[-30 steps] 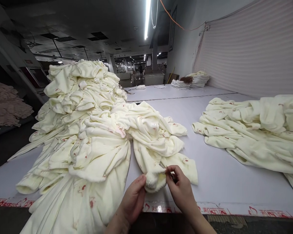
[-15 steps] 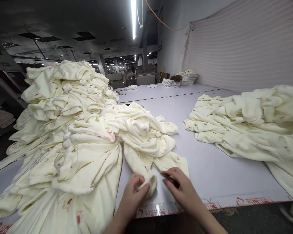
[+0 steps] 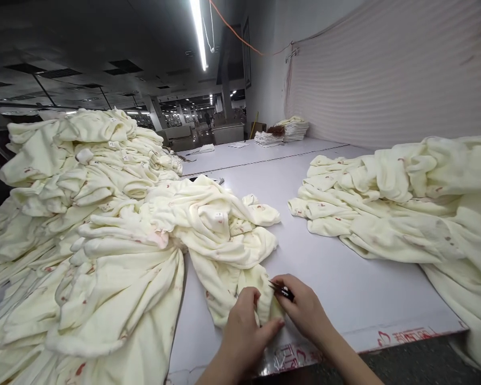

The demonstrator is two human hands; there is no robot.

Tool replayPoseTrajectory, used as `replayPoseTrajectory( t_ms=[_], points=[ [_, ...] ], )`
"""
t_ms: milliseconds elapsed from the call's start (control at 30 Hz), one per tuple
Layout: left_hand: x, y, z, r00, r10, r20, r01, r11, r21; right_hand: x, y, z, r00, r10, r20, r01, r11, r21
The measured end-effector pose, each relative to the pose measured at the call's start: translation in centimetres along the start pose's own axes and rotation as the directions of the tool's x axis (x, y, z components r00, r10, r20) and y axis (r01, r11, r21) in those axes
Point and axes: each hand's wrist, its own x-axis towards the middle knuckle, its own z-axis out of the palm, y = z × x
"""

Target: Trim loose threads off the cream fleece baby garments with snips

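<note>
Pale yellow fleece garments with small red prints fill the left of the table, and one garment (image 3: 208,224) spreads toward the middle. My left hand (image 3: 246,326) is closed on this garment's sleeve end (image 3: 264,299), fingers tucked into the cloth. Just right of it, my right hand (image 3: 304,307) is closed around small black thread snips (image 3: 284,291). Their thin pointed tips lie against the sleeve's edge. My palm and fingers hide the rest of the snips.
A tall heap of the same fleece (image 3: 84,155) rises at the left. More garments (image 3: 393,208) lie along the right side and hang over the front edge. Stacks of folded white cloth (image 3: 280,133) stand at the back of the white table (image 3: 328,289). A striped sheet (image 3: 385,80) covers the wall.
My left hand has moved right and holds a different cloth end. The snips have come to the fabric edge, nearer the left hand. The view has swung slightly right.
</note>
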Motion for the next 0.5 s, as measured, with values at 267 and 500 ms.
replayPoseTrajectory(
  t_ms=[267,500],
  points=[
    [-0.2,-0.5,-2.6,0.927,-0.247,0.282,0.37,0.72,-0.587,0.4,-2.4,1.4,0.987,-0.027,-0.16,0.009,0.993,-0.117],
    [-1.8,-1.5,-3.8,0.906,-0.245,0.344,0.419,0.419,-0.806,-1.5,-4.1,0.8,0.978,-0.068,0.195,0.053,0.995,0.085]
  ],
)
